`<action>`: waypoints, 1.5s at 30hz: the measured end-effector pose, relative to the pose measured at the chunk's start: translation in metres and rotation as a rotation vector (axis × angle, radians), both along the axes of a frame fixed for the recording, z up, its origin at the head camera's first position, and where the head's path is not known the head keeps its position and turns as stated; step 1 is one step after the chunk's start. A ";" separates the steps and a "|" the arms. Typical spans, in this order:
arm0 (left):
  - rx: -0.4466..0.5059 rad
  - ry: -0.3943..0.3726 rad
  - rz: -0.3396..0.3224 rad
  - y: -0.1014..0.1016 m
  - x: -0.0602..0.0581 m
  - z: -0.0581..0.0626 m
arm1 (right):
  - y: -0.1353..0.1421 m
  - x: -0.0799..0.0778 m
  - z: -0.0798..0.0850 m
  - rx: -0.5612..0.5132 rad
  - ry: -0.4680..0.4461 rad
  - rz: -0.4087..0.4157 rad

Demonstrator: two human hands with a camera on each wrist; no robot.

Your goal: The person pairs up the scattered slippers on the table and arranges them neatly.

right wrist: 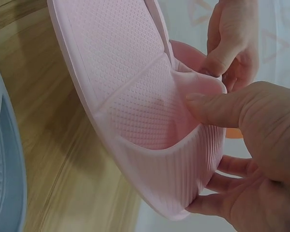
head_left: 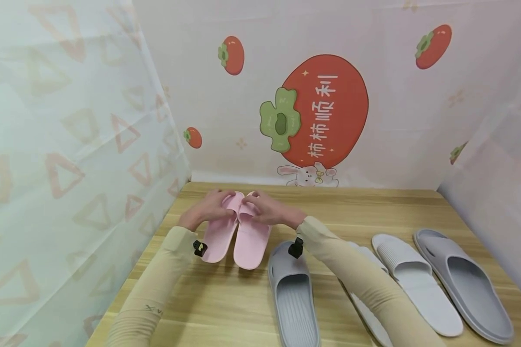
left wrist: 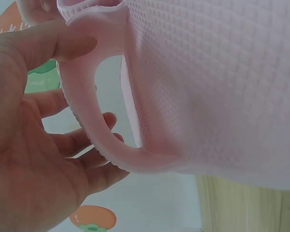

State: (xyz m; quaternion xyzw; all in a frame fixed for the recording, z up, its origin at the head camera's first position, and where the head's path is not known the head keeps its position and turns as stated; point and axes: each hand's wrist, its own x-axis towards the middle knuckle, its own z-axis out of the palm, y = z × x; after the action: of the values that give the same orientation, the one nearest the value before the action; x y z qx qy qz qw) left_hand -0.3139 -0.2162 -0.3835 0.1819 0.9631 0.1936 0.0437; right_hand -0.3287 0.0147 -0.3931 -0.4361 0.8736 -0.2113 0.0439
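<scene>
Two pink slippers lie side by side at the back left of the wooden surface, toes toward the back wall. My left hand (head_left: 208,208) grips the strap of the left pink slipper (head_left: 219,238), its thumb at the strap's edge and fingers behind it in the left wrist view. The strap of the right pink slipper (head_left: 251,245) is pinched by my right hand (head_left: 270,208). In the right wrist view, that thumb (right wrist: 212,107) reaches into the foot opening while the fingers press the ribbed outside. The straps are partly hidden by the hands in the head view.
A grey slipper (head_left: 296,303) lies in front of the right hand. Farther right are a white slipper (head_left: 425,289), another grey slipper (head_left: 473,284), and a pale slipper (head_left: 369,313) partly under the right forearm. Fabric-covered walls (head_left: 373,168) border the wooden surface (head_left: 226,308).
</scene>
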 end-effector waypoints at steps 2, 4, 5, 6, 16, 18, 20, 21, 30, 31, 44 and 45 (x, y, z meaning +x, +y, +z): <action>0.002 -0.003 0.011 0.003 0.000 0.001 | 0.002 -0.001 0.000 -0.008 -0.008 -0.005; 0.006 -0.009 0.022 0.005 -0.001 0.001 | 0.004 -0.001 0.000 -0.013 -0.004 -0.010; 0.006 -0.010 0.025 0.007 -0.001 0.001 | 0.004 -0.001 0.000 -0.017 -0.005 -0.012; 0.005 -0.010 0.027 0.008 -0.001 0.001 | 0.005 -0.001 0.000 -0.014 -0.003 -0.018; -0.028 0.032 0.034 0.018 -0.013 0.004 | 0.010 -0.006 -0.001 -0.053 -0.001 -0.060; -0.030 0.034 0.033 0.020 -0.014 0.005 | 0.012 -0.007 -0.001 -0.063 -0.005 -0.063; -0.030 0.031 0.038 0.022 -0.014 0.005 | 0.013 -0.008 -0.002 -0.073 -0.006 -0.063; -0.030 0.028 0.041 0.023 -0.014 0.005 | 0.013 -0.008 -0.002 -0.081 -0.009 -0.063; -0.023 0.003 0.062 0.031 -0.016 0.004 | 0.016 -0.014 -0.009 -0.069 -0.020 -0.095; -0.025 0.001 0.064 0.031 -0.017 0.004 | 0.016 -0.014 -0.009 -0.067 -0.021 -0.096; -0.040 0.008 0.076 0.035 -0.025 0.004 | 0.018 -0.026 -0.010 -0.068 -0.011 -0.115; -0.043 0.010 0.077 0.035 -0.026 0.004 | 0.018 -0.028 -0.011 -0.065 -0.011 -0.120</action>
State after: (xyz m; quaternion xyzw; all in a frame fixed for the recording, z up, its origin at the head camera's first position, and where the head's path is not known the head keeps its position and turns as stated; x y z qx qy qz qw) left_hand -0.3403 -0.1809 -0.3797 0.1447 0.9735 0.1736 0.0352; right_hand -0.3563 0.0328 -0.4039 -0.3831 0.8906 -0.2441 0.0217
